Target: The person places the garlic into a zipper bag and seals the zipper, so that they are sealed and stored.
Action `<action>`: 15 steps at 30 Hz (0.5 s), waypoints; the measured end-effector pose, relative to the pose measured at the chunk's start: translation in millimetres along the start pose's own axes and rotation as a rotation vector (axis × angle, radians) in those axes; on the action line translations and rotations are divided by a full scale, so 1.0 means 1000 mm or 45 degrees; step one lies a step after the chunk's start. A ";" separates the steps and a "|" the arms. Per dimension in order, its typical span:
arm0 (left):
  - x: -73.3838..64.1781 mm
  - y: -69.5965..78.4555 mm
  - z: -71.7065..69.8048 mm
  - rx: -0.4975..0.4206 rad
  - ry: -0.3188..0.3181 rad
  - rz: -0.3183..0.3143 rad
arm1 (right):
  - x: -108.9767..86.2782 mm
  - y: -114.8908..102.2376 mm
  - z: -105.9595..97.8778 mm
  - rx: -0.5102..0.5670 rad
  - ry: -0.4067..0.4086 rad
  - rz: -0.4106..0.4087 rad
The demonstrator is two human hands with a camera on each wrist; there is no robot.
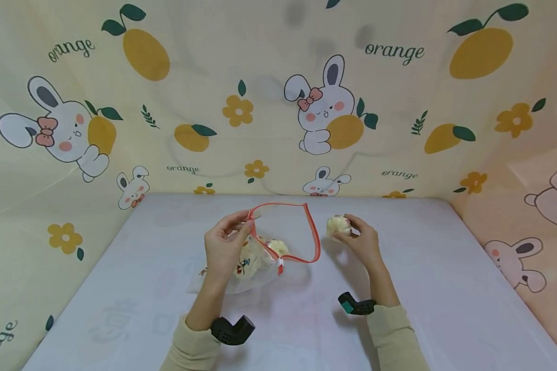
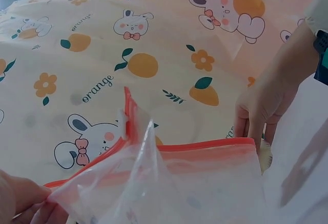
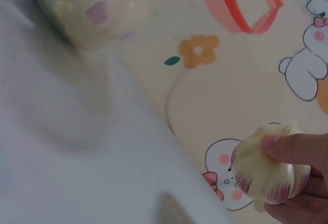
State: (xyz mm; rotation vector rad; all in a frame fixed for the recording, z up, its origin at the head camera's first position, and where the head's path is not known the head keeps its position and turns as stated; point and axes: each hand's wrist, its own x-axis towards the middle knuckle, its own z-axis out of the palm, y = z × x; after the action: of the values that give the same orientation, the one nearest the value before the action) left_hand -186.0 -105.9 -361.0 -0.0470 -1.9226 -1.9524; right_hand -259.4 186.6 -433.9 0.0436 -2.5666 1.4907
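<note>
My left hand (image 1: 225, 245) pinches the red-edged mouth of a clear zip bag (image 1: 255, 278), which gapes open toward the right. Several pale bulbs (image 1: 248, 257) show through its printed plastic. A white slider (image 2: 122, 124) sits on the red zip in the left wrist view. To the right of the bag, my right hand (image 1: 364, 242) grips a garlic bulb (image 3: 264, 167) with purple-streaked cloves, thumb on top and fingers beneath. That bulb is held above the table, apart from the bag's mouth.
A pale table (image 1: 134, 309) lies under both hands. Behind it hangs a cloth (image 1: 260, 62) printed with rabbits and oranges, which also rises at the left and right sides. Black wrist cameras (image 1: 232, 330) are strapped over both wrists.
</note>
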 end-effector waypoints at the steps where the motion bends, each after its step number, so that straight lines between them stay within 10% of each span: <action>1: 0.000 0.000 0.000 0.000 -0.001 0.000 | -0.001 -0.001 0.000 0.000 0.001 -0.003; 15: 0.000 -0.002 0.002 0.000 -0.009 0.013 | -0.008 -0.021 -0.008 0.051 -0.004 -0.020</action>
State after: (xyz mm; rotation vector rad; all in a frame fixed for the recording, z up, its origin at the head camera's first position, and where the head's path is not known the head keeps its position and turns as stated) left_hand -186.5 -104.3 -362.7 -0.0640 -1.9227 -1.9483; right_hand -247.7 182.4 -413.3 0.0707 -2.5330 1.5372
